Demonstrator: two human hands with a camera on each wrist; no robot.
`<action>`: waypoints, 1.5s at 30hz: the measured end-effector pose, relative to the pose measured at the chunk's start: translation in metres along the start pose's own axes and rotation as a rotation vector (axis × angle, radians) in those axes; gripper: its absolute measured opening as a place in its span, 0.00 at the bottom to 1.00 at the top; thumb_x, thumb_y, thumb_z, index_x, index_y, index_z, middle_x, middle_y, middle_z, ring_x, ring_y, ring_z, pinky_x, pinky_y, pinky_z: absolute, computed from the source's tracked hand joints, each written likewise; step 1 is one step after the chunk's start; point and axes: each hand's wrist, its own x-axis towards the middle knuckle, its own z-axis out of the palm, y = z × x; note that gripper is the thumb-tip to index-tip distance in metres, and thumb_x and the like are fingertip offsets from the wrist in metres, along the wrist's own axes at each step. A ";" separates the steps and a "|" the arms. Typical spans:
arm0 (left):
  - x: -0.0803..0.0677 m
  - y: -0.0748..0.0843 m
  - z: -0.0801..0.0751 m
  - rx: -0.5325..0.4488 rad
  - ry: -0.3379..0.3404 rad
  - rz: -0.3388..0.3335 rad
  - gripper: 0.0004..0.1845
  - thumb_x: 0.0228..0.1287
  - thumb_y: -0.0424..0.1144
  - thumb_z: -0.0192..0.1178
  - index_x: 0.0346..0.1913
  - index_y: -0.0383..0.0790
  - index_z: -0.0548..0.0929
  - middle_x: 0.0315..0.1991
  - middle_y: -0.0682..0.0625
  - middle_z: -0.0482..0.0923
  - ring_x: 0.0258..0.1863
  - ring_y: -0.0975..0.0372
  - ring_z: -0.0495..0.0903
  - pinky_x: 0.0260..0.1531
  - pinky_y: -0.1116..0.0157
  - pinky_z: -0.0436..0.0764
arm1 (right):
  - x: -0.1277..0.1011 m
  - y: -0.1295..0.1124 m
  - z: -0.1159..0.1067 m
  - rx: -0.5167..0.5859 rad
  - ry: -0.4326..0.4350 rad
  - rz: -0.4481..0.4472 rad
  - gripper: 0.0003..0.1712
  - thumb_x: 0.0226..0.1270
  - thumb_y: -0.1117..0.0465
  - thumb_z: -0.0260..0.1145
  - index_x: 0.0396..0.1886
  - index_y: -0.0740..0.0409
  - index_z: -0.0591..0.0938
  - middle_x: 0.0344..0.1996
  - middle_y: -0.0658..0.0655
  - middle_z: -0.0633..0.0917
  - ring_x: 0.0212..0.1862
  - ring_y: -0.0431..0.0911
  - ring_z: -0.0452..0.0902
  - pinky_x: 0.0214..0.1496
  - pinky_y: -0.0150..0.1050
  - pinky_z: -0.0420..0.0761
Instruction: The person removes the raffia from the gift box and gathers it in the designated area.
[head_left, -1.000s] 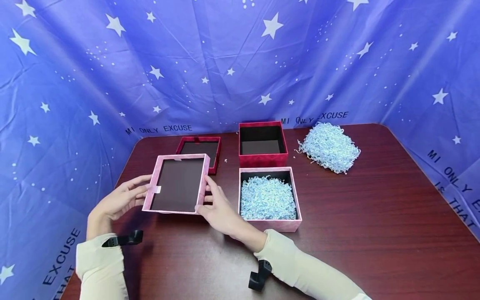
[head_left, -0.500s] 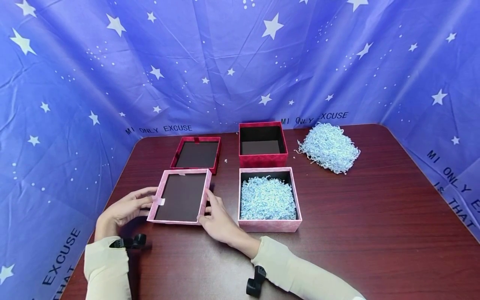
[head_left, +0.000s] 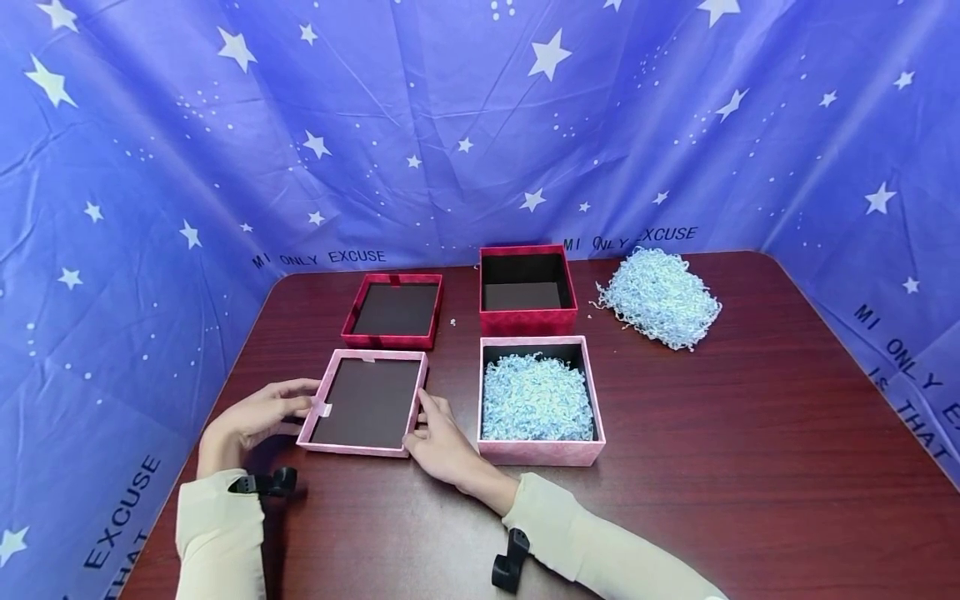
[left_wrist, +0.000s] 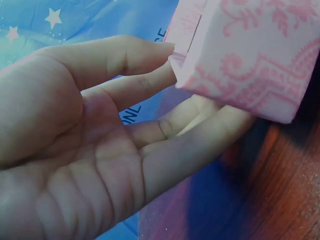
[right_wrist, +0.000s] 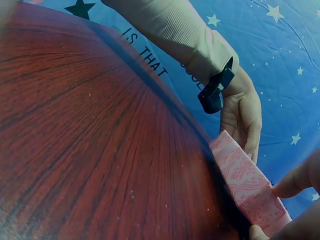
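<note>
A pink patterned box lid [head_left: 367, 404], its dark inside facing up, is held between both hands at the left front of the table. My left hand [head_left: 258, 417] grips its left side. In the left wrist view, thumb and fingertips reach the lid's corner [left_wrist: 250, 65], some fingers passing under it. My right hand [head_left: 444, 443] pinches the opposite side near the front corner; the right wrist view shows its fingers at the lid's patterned wall [right_wrist: 247, 185]. Just right of that hand stands a pink box [head_left: 540, 452] filled with light blue shredded paper [head_left: 536, 398].
Behind the pink lid lies a red lid [head_left: 393, 308], also inside up. An open red box [head_left: 527, 322] with a dark interior stands behind the pink box. A loose heap of blue shredded paper [head_left: 660, 298] sits at the back right. A starry blue curtain [head_left: 465, 125] surrounds the table.
Both hands have brought the pink lid down toward the table and nearer to me, slightly rightward. It now leaves the red lid fully visible. The boxes and paper heap have stayed put.
</note>
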 end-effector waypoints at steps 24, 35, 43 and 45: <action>-0.001 0.007 0.004 0.023 0.022 -0.046 0.30 0.69 0.33 0.51 0.68 0.21 0.56 0.44 0.48 0.83 0.44 0.65 0.82 0.51 0.56 0.81 | 0.000 0.003 -0.002 -0.069 -0.007 -0.003 0.44 0.58 0.68 0.58 0.74 0.65 0.52 0.66 0.66 0.62 0.57 0.57 0.74 0.61 0.47 0.75; 0.001 0.023 0.006 0.117 0.220 -0.068 0.26 0.74 0.36 0.47 0.63 0.18 0.59 0.38 0.52 0.78 0.35 0.69 0.79 0.43 0.65 0.84 | -0.008 -0.016 -0.011 -0.292 0.025 -0.175 0.42 0.61 0.63 0.60 0.74 0.54 0.55 0.69 0.59 0.60 0.70 0.52 0.58 0.71 0.51 0.63; 0.004 0.060 0.015 0.222 0.443 0.044 0.26 0.75 0.40 0.46 0.65 0.22 0.61 0.42 0.44 0.78 0.34 0.74 0.78 0.39 0.72 0.83 | -0.021 -0.049 -0.018 -0.210 -0.035 -0.306 0.37 0.63 0.65 0.59 0.71 0.53 0.60 0.65 0.58 0.65 0.63 0.49 0.68 0.65 0.44 0.73; 0.006 0.069 0.021 0.230 0.443 0.078 0.26 0.74 0.40 0.47 0.65 0.23 0.61 0.43 0.40 0.78 0.34 0.74 0.79 0.40 0.72 0.83 | -0.024 -0.057 -0.021 -0.217 -0.034 -0.345 0.36 0.62 0.66 0.60 0.71 0.54 0.61 0.65 0.57 0.66 0.63 0.47 0.67 0.64 0.44 0.73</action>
